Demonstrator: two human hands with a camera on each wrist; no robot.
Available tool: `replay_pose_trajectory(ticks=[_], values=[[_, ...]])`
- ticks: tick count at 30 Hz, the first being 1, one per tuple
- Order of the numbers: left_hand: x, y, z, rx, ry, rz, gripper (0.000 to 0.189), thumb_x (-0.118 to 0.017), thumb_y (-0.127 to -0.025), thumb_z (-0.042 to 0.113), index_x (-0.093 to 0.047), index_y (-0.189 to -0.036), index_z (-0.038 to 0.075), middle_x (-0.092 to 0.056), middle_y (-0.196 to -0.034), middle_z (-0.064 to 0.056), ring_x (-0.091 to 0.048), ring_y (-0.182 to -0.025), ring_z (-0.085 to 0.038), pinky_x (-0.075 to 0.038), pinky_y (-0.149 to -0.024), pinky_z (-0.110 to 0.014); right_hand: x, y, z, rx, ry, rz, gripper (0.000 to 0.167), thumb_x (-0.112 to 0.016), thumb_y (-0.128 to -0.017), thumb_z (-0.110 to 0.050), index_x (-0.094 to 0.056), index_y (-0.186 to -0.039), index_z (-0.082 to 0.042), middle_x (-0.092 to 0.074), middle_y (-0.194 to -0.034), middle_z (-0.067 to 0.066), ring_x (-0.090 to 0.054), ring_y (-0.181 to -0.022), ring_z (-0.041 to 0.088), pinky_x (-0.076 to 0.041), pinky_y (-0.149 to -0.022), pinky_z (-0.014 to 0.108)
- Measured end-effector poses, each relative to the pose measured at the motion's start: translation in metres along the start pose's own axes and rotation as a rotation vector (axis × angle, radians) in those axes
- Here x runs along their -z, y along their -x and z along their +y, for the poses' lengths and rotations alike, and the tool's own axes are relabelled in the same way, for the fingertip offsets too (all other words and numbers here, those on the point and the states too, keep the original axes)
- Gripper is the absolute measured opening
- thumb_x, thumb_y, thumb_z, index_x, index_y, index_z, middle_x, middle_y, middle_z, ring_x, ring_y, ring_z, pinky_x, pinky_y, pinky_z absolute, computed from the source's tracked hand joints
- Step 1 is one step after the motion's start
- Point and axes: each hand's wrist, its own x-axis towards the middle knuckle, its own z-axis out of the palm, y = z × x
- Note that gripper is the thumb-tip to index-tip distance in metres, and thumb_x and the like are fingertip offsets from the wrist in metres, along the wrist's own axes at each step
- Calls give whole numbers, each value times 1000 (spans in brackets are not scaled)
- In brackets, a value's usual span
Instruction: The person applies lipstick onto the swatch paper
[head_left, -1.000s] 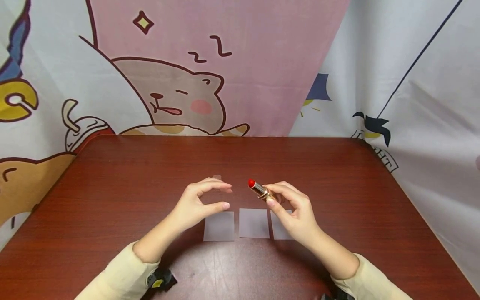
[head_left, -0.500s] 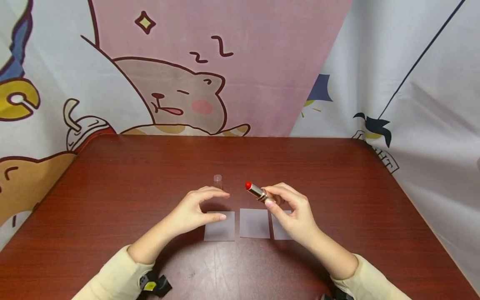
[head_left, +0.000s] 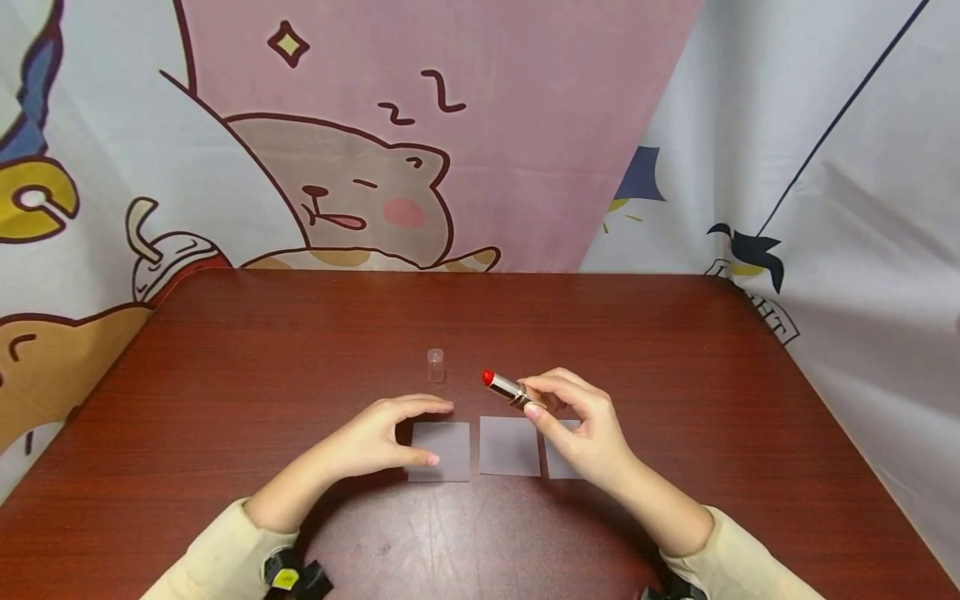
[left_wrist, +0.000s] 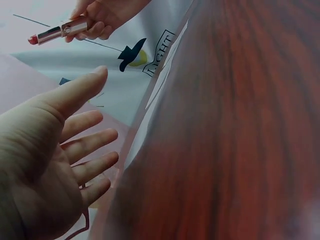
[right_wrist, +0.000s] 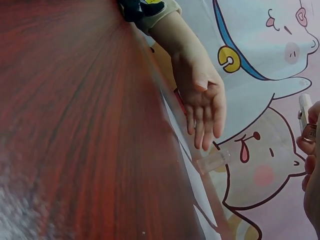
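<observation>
My right hand (head_left: 588,421) pinches an uncapped lipstick (head_left: 506,388) by its gold base, red tip pointing left and slightly up, above the paper squares. The left wrist view also shows the lipstick (left_wrist: 55,33) in the right hand's fingers. My left hand (head_left: 375,442) holds nothing; its fingers are extended and the thumb stands apart, over the left paper square (head_left: 450,450). Behind it a clear cap (head_left: 436,367) stands upright on the table. The middle paper square (head_left: 508,447) is in full view, while the right paper square (head_left: 561,460) is partly hidden by the right hand.
The dark red wooden table (head_left: 300,325) reaches back to a printed cloth (head_left: 525,125) with a sleeping bear, which hangs behind it and along both sides. A black wrist camera (head_left: 292,575) sits on the left sleeve.
My left hand has moved down and left, away from the lipstick, uncovering the clear cap. The lipstick has shifted slightly left and down, tilting flatter in my right hand.
</observation>
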Motion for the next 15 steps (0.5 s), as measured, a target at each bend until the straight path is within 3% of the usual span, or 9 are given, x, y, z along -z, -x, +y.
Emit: replay_pose_trajectory(ticks=[4,11,15], values=[[2,7,-4,16,16,-31,63,-81,-77,26,-58,-130,4,-57,-132,-4,-49,-125,-22,-37,-103,-39,-1,1,2,-28,3,-14,27,-69,-81,7,-69,-106,-3,-62,-87,2,-55,-73,13,-48,-61,21],[4,14,-4,87,-5,-97,72,-81,-76,33,-52,-137,9,-47,-143,-4,-33,-137,-29,-27,-107,-54,-4,2,3,-53,-17,-35,28,-69,-79,9,-70,-104,-4,-64,-90,2,-57,-75,14,-51,-63,22],[3,15,-6,76,-48,-138,74,-79,-77,36,-50,-140,9,-43,-146,-4,-28,-139,-29,-21,-109,-56,-6,3,3,-56,-18,-42,28,-70,-79,9,-71,-103,-5,-64,-89,1,-56,-76,13,-52,-64,23]])
